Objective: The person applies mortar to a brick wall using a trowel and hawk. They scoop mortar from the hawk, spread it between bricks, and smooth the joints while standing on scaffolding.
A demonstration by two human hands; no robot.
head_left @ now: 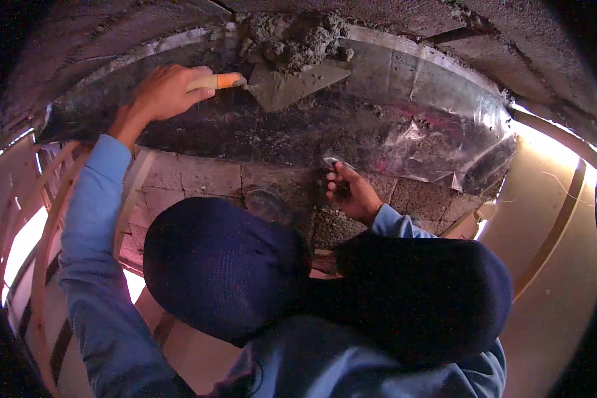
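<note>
My left hand (174, 93) is closed round the pale wooden, orange-banded handle of a trowel (292, 86) at the upper middle. The trowel's flat blade lies against a lumpy heap of wet grey mortar (292, 40), on or just over a dark, creased, shiny sheet (219, 126). Lower and to the right, my right hand (351, 192) has curled fingers at the sheet's near edge, round a small shiny thing that I cannot make out. Wet smears and crumbs of mortar lie on the sheet around the blade.
Cracked blockwork (199, 176) shows below the sheet. A rough grey surface (113, 33) curves along the top. Wooden battens (557, 232) and pale boards stand at both sides, with bright gaps. Two large navy cloth-covered rounded shapes (219, 265) fill the lower middle, between my arms.
</note>
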